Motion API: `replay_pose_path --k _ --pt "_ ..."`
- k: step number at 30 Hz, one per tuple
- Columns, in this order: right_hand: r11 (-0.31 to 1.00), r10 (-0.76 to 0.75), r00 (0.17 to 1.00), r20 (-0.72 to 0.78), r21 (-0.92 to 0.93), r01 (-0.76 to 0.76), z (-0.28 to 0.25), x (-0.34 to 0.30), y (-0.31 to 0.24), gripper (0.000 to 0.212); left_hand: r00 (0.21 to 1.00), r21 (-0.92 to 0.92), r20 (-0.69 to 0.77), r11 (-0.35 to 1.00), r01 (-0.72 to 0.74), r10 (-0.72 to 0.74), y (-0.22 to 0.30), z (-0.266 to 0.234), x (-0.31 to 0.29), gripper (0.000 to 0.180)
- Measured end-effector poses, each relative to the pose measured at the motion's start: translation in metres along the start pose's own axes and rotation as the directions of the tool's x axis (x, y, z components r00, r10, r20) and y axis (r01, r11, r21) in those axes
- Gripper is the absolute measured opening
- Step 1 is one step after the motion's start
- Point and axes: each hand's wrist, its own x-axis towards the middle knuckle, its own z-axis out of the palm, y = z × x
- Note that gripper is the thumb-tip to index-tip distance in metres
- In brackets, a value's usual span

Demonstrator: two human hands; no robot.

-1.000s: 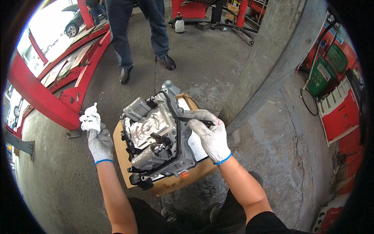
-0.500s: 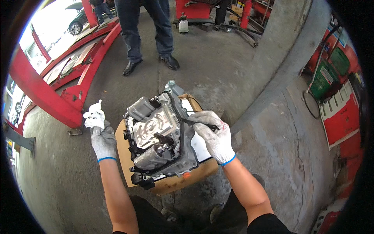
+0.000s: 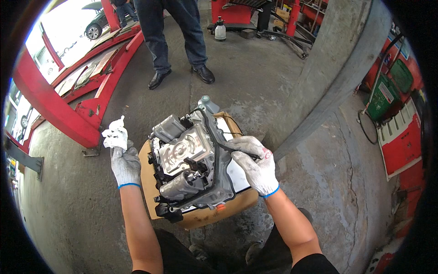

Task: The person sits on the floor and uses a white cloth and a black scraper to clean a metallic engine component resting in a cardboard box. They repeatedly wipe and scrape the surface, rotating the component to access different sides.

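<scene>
In front of me a silver metal vehicle unit (image 3: 185,153), with cylinders on its sides and a stamped plate in the middle, lies tilted on a brown cardboard box (image 3: 244,204). A black rubber gasket (image 3: 222,145) runs along the rim of its housing. My right hand (image 3: 256,164), in a white knit glove, pinches a black strip at the right rim that looks like part of this gasket; the fingers hide its end. Left of the unit, my gloved left hand (image 3: 125,165) holds up a crumpled white rag (image 3: 115,133), apart from the metal.
A bottle with a grey cap (image 3: 208,104) stands behind the unit. Beyond it a person in jeans (image 3: 171,39) faces me. To the left is a red car lift (image 3: 54,100), to the right a grey pillar (image 3: 324,77). A white pump sprayer (image 3: 220,29) stands farther back.
The view has shifted slightly. Both hands keep their holds, rag in the left and black gasket strip in the right. A thin dark strand now shows above the right fingers.
</scene>
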Motion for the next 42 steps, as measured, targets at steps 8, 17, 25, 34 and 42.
replay_pose_path --k 8,17,25,34,42 --pt "1.000 0.006 1.000 0.003 0.013 -0.006 0.001 -0.003 0.001 0.024 1.000 -0.007 -0.014 1.000 -0.015 0.015 -0.003 0.005 -0.001 0.022" --pt "0.999 -0.035 0.999 0.004 -0.041 0.035 0.002 -0.005 0.003 0.024 0.999 0.007 -0.042 1.000 -0.012 0.013 -0.006 -0.002 0.004 0.025" --pt "0.994 -0.072 0.997 -0.005 -0.078 0.071 0.001 -0.008 0.006 0.023 0.999 0.008 -0.038 1.000 -0.014 0.015 -0.007 0.003 0.002 0.022" --pt "0.989 -0.075 0.997 0.032 -0.127 0.078 -0.004 -0.011 0.002 0.023 0.997 0.002 -0.080 1.000 -0.014 0.014 -0.009 0.006 0.001 0.018" --pt "0.992 -0.080 0.995 0.060 -0.092 0.085 -0.005 -0.016 0.004 0.022 1.000 -0.013 0.001 1.000 -0.010 0.010 -0.010 0.003 0.003 0.024"
